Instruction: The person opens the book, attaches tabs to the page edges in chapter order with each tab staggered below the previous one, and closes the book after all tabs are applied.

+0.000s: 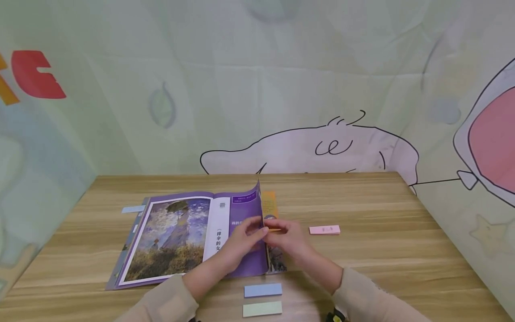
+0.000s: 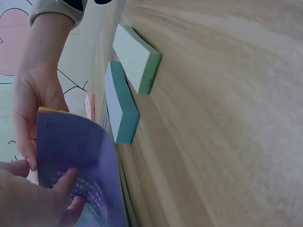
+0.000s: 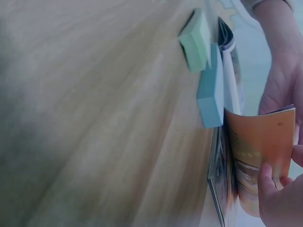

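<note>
A magazine lies open, its left page carrying a painting of a figure with a parasol. Several of its right-hand pages stand raised between both hands, purple on the left face and orange on the right. My left hand pinches their outer edge, fingers spread on the purple side and thumb at the edge. From the other side my right hand also pinches that edge, with fingertips against the orange page in the right wrist view. A pale blue sticky tab juts from the magazine's left edge.
In front of the magazine, a blue sticky note pad lies on the wooden table, with a pale green pad nearer me. To the right is a pink pad with handwriting. A printed cloth backdrop rises behind the table.
</note>
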Demonstrator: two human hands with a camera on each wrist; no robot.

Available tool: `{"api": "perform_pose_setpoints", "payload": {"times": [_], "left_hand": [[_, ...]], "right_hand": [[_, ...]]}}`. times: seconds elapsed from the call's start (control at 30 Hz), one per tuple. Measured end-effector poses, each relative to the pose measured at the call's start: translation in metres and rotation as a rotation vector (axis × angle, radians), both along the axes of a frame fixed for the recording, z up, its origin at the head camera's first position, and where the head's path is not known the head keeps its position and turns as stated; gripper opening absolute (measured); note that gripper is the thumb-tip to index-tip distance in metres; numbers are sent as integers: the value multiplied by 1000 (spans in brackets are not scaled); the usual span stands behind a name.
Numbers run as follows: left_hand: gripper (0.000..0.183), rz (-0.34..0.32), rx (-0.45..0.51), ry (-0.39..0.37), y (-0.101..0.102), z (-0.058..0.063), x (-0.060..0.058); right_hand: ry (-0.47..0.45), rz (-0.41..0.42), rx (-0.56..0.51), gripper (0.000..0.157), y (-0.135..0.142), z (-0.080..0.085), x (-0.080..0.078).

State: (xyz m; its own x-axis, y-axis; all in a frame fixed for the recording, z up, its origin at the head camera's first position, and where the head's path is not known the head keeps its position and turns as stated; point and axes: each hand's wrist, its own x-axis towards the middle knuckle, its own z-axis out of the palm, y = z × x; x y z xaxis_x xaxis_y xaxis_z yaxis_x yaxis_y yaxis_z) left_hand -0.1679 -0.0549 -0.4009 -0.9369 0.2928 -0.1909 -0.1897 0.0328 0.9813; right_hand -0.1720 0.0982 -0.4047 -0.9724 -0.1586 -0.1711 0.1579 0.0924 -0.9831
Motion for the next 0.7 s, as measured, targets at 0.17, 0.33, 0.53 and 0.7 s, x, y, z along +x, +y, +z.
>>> {"api": "perform_pose_setpoints", "payload": {"times": [0.17, 0.33, 0.53, 0.7], "left_hand": [[52, 73, 57, -26, -1, 2, -1], [44, 127, 46, -24, -7, 5, -4], [36, 155, -11, -2, -21, 7, -9], [34, 162, -56, -6, -37, 11, -9]], "right_hand": [[132, 61, 7, 41, -6, -4, 0], [253, 130, 55, 42, -10, -6, 2], [340, 154, 146, 44, -16, -6, 4], [359, 176, 140, 42, -24, -6, 5]]}}
